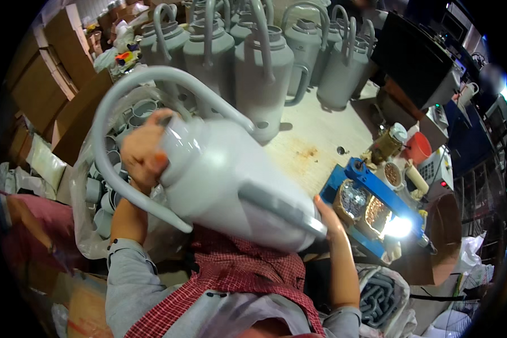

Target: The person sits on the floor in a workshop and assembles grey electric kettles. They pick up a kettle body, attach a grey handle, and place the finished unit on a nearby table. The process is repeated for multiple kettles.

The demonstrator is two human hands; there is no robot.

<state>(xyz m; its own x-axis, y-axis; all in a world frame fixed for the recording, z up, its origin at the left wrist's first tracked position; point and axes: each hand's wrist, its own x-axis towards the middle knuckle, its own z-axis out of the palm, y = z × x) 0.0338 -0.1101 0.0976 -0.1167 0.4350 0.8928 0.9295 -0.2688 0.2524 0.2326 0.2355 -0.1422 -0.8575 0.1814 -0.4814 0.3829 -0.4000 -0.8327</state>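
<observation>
A large light-grey bottle (225,163) lies tilted across my front, its neck toward the left and its base toward the lower right. My left hand (143,151) is wrapped round the neck end. At the base, my right hand (328,218) grips the other end, its fingers partly hidden behind the bottle. A wide grey loop handle (102,143) arches round the neck, past my left hand. Along the bottle's side runs a blurred darker grey side handle (276,208).
Several similar grey bottles (265,67) stand at the back of the table (298,135). A bag of grey ring-shaped parts (102,219) is on the left. At right sit a blue fixture with a bright lamp (363,163), a red cup (418,147) and a bag of grey handles (379,298). Another person's arm (31,222) shows at far left.
</observation>
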